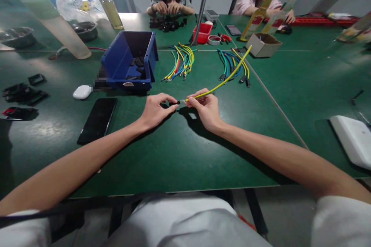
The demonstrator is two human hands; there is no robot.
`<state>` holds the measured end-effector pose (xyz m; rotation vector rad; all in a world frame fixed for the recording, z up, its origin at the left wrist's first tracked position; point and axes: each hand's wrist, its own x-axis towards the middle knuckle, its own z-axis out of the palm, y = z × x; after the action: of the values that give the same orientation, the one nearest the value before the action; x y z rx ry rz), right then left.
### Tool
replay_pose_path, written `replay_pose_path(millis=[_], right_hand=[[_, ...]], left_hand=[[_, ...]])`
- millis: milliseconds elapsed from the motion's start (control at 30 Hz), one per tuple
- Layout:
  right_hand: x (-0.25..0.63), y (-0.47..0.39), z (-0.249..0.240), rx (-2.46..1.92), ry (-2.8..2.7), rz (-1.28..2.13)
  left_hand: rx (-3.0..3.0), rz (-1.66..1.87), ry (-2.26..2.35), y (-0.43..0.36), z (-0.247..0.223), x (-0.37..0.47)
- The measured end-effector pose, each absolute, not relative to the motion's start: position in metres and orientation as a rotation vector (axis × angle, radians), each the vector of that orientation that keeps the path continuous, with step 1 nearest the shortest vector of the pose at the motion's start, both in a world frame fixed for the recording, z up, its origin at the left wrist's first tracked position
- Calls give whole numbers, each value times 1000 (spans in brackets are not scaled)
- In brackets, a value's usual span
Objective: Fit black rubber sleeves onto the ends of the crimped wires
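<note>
**Black cover and yellow wire, nearly end to end at mid-frame**

Pinching a small black cover (178,102) between thumb and index fingertip of the left hand (158,112), near the centre of the frame. Gripping a yellow wire (228,79) in the right hand (209,110), thumb and fingers pressed together close behind the metal terminal (182,101), with the long free end slanting toward the upper right. Pointing the terminal at the cover, very near; too small to tell whether touching or apart. Probably partway through this one wire, judging by the metal in view.

Apparently done, right of upper centre: several wires with black ends (222,61). Apparently left, at upper centre: a loose bunch of wires with bare metal ends (190,60). Also to be seen, left of upper centre: black pieces (139,61) inside a blue plastic bin (124,83). Lying at mid-left on the green tabletop (174,154): a black smartphone (97,121), near a white case (82,92).
</note>
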<state>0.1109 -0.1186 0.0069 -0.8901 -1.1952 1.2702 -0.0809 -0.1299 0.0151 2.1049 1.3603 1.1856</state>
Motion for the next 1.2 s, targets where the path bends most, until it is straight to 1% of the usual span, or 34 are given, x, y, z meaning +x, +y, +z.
replay_pose_path(millis=[1200], right_hand=[[110, -119, 7, -879, -1206, 1267]], left_hand=[[2130, 1247, 1235, -130, 15, -82]])
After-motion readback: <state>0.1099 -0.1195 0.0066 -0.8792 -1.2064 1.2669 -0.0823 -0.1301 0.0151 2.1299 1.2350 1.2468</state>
